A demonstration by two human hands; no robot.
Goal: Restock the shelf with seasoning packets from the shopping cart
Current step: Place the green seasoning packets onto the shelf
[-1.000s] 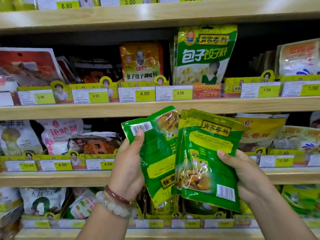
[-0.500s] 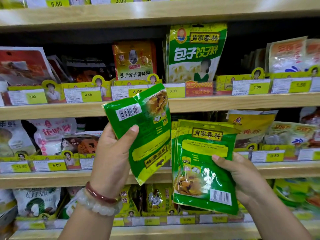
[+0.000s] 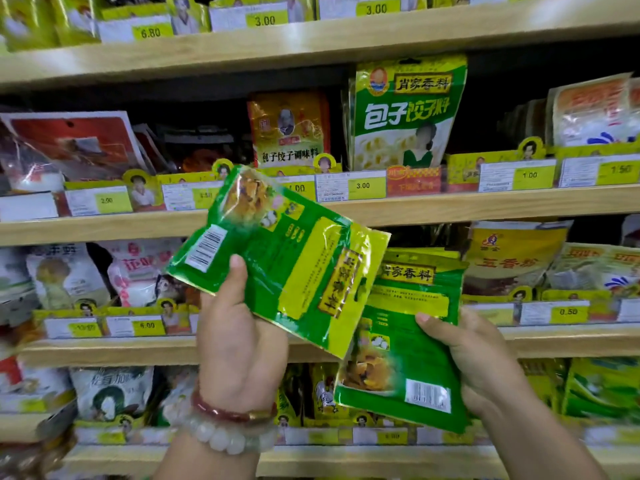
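Note:
My left hand (image 3: 239,337) grips one green and yellow seasoning packet (image 3: 287,251) by its barcode end, thumb on the front. The packet is tilted almost sideways in front of the middle shelf board (image 3: 485,202). My right hand (image 3: 474,355) holds a small stack of the same green packets (image 3: 405,341) upright, lower and to the right, thumb across the front. The tilted packet overlaps the stack's upper left corner. A matching large green packet (image 3: 405,112) stands on the shelf above, behind a 3.00 price tag (image 3: 349,187).
Wooden shelves (image 3: 311,43) run across the whole view, packed with seasoning bags behind yellow price tags. An orange packet (image 3: 287,128) stands left of the large green one. A yellow bag (image 3: 512,254) sits right of my hands. The shopping cart is out of view.
My left hand has lifted its single packet away from the stack and turned it toward sideways. The right hand's stack has dropped slightly lower in view. The camera has tilted.

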